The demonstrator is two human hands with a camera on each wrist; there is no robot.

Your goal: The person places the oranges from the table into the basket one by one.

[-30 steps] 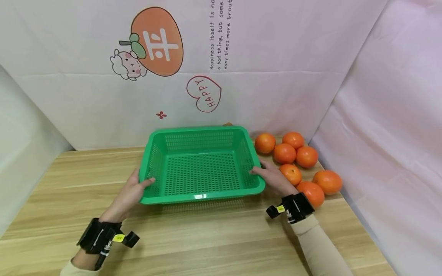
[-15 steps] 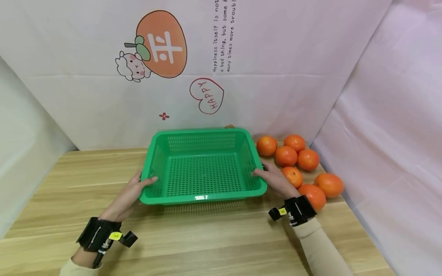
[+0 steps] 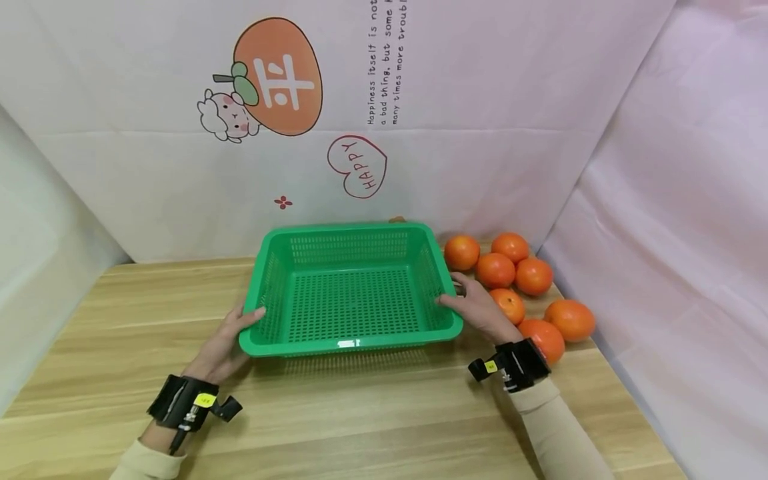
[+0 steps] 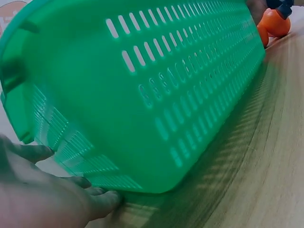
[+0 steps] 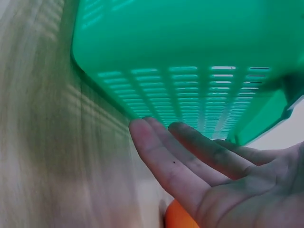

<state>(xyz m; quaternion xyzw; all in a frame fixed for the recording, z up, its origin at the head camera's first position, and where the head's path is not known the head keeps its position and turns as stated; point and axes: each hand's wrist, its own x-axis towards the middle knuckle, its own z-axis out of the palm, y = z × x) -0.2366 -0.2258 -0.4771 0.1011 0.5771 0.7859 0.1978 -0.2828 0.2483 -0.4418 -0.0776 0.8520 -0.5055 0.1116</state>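
Observation:
A green plastic basket with slotted walls rests on the wooden table, with nothing inside. My left hand is at its left end, thumb at the rim and the other fingers outside the wall. In the left wrist view, those fingers extend loosely beside the lower wall near the table. At the right end, my right hand has its thumb by the rim. In the right wrist view, its fingers stretch out nearly straight along the outer wall; whether they touch it I cannot tell.
Several round orange-red fruits, which look like tomatoes, lie right of the basket, close behind my right hand. A printed white cloth hangs behind the table. Another white cloth borders the right side.
My left hand has shifted slightly left, its thumb drawing back toward the rim. The right fingers have loosened away from the outer wall. The basket stays about where it was.

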